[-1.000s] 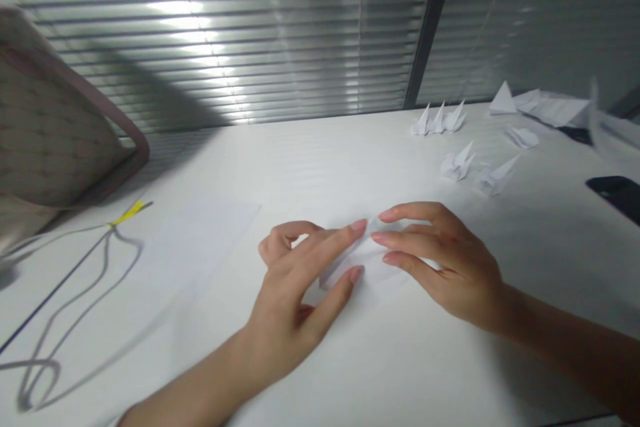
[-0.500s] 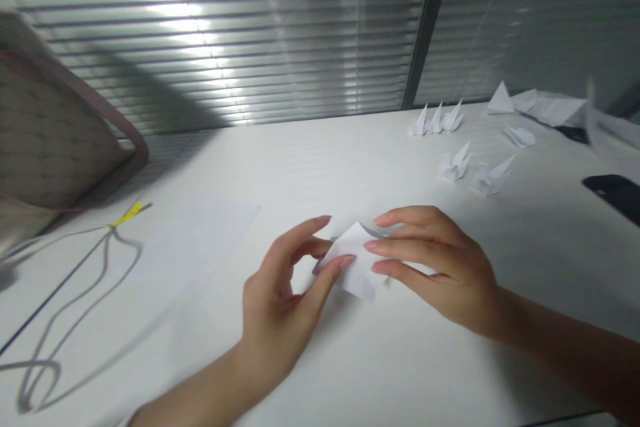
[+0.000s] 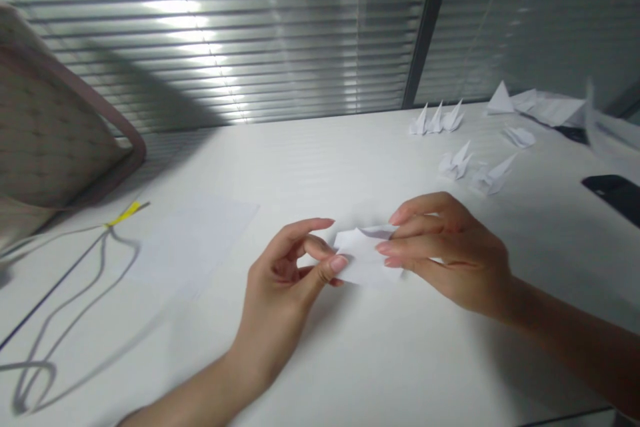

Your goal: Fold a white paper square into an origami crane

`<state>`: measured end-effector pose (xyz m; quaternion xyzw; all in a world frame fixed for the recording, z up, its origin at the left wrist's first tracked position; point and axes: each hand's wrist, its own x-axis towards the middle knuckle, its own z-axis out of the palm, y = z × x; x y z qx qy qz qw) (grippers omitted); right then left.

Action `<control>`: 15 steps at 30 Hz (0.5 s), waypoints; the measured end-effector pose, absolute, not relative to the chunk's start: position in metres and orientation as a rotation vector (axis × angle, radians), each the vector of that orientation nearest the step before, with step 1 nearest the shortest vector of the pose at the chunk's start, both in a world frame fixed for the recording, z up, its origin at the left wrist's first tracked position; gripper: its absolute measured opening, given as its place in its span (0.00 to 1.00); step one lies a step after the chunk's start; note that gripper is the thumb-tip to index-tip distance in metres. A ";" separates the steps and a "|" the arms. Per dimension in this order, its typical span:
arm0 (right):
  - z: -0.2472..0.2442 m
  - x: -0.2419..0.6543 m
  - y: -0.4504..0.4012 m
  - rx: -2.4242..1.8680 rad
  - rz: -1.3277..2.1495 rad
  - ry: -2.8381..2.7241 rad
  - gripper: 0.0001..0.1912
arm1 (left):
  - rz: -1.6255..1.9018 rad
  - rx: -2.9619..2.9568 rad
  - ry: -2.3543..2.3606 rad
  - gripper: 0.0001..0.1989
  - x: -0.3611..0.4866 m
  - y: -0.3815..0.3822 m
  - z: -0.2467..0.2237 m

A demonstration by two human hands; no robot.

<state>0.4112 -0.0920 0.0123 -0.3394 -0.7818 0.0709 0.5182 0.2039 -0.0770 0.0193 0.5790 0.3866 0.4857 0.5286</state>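
Note:
A small folded white paper (image 3: 367, 259) is held between my two hands, just above the white table. My left hand (image 3: 293, 273) pinches its left edge, thumb on top and fingers behind. At its right side my right hand (image 3: 450, 253) grips the paper between the thumb and fingers. The paper's upper edge shows a fold that lifts a little near the right fingertips. Folded paper cranes (image 3: 455, 163) stand on the table beyond my right hand, with a row of pointed ones (image 3: 436, 121) farther back.
A flat white sheet (image 3: 195, 240) lies left of my hands. Grey cables (image 3: 103, 267) with a yellow tie (image 3: 125, 213) and a patterned bag (image 3: 45, 127) are at the left. A black phone (image 3: 615, 197) and more folded paper (image 3: 550, 109) lie right, with blinds behind.
The paper has turned from a pointed, diamond-like outline to a wider, flatter one. My right hand has shifted slightly right, and my left fingers have closed more around the paper's left edge.

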 end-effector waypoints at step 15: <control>0.013 0.397 -0.101 -0.822 0.250 -1.808 0.19 | 1.327 1.714 0.937 0.22 0.206 -0.089 0.006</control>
